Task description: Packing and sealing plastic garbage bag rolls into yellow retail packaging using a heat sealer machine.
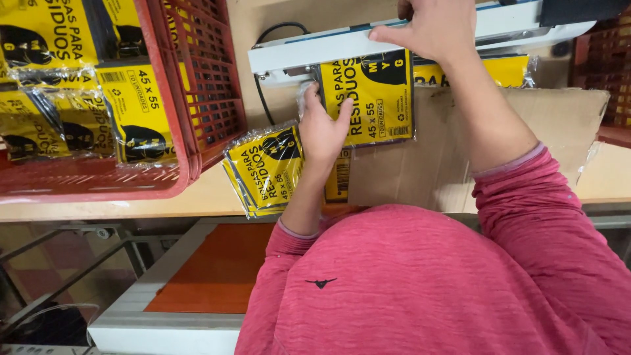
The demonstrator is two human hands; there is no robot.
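A yellow bag pack (370, 98) lies flat on a sheet of brown cardboard (460, 151) on the table. It is a flat see-through plastic packet with a yellow and black label inside. Its top edge is tucked under the long white bar of the sealing machine (315, 56). The bar is pressed down on it. The left side of the pack is under a hand, and its print runs sideways. It looks smooth, shiny and full.
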